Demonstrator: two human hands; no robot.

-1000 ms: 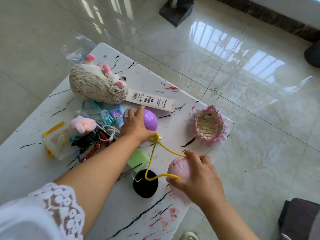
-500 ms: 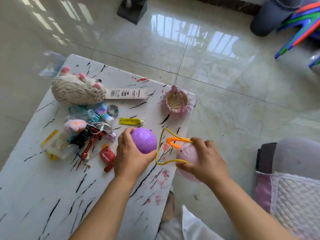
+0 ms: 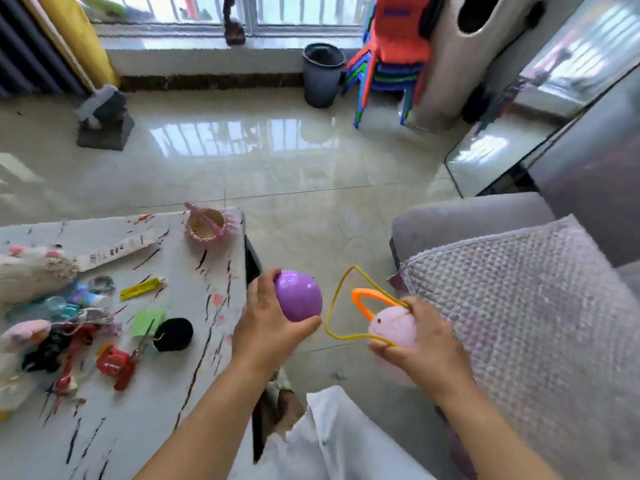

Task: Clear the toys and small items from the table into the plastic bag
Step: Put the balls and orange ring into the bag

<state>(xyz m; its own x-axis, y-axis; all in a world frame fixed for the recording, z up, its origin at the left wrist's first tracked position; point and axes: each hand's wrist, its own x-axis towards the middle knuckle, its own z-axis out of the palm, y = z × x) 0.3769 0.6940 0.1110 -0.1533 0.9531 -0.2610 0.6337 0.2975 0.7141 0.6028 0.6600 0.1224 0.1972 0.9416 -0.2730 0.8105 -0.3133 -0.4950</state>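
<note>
My left hand (image 3: 266,325) grips a purple ball (image 3: 298,295), held off the right edge of the white marble table (image 3: 194,271). My right hand (image 3: 420,344) holds a pale pink toy (image 3: 393,325) with yellow (image 3: 337,296) and orange (image 3: 363,295) loop handles, over the floor beside the sofa. On the table lie a plush hedgehog (image 3: 31,271), a small straw basket with pink trim (image 3: 206,223), a yellow tube (image 3: 142,288), a black ball of yarn (image 3: 173,334), a green pad (image 3: 149,320) and a heap of small items (image 3: 62,337). No plastic bag is visible.
A grey sofa with a quilted pink cover (image 3: 519,306) stands to the right. Glossy tiled floor lies ahead, with a dark bin (image 3: 322,74), stacked coloured stools (image 3: 391,57) and a grey block (image 3: 104,119) near the window. My white-clad lap (image 3: 332,441) is below.
Both hands moved right, off the table, carrying the purple ball and pink toy. My view swung up and right, now showing the sofa and window.
</note>
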